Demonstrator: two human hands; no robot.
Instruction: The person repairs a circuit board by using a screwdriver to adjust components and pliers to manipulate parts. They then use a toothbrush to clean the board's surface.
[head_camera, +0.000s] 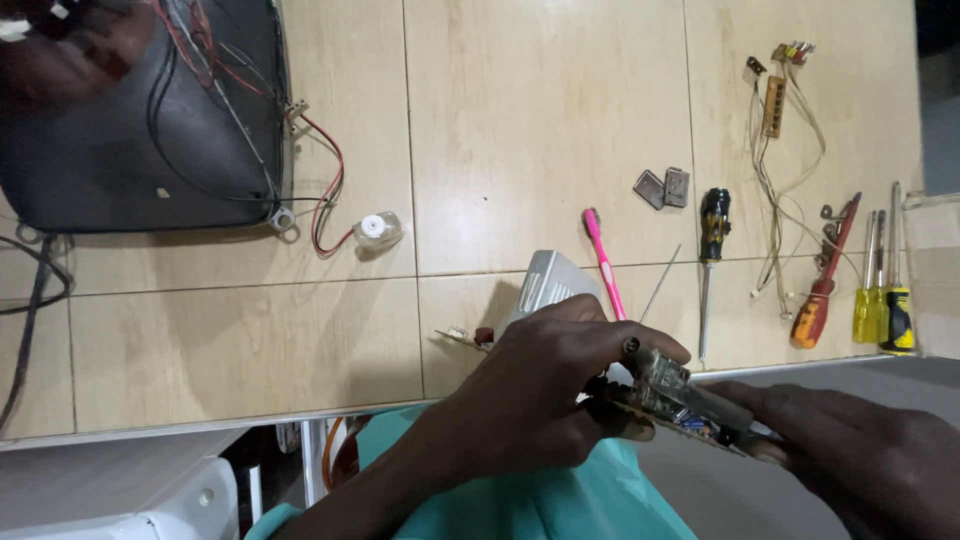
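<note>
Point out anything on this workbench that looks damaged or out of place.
The dark tube-like housing at top left has loose red and black wires spilling onto the table. A pink toothbrush lies among the screwdrivers.

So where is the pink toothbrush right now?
The pink toothbrush lies on the wooden table, centre-right in the head view, between the grey box and the black-handled screwdriver.

One head-worn camera, looking steeply down over a workbench.

The view faces down and forward from the person's head: the left hand (560, 385) and right hand (850, 450) sit close at the near edge, the wooden tabletop (540, 120) fills the rest, a dark tube casing (130, 110) lies far left, and screwdrivers (880, 290) lie at right. No second view shares the scene.
</note>
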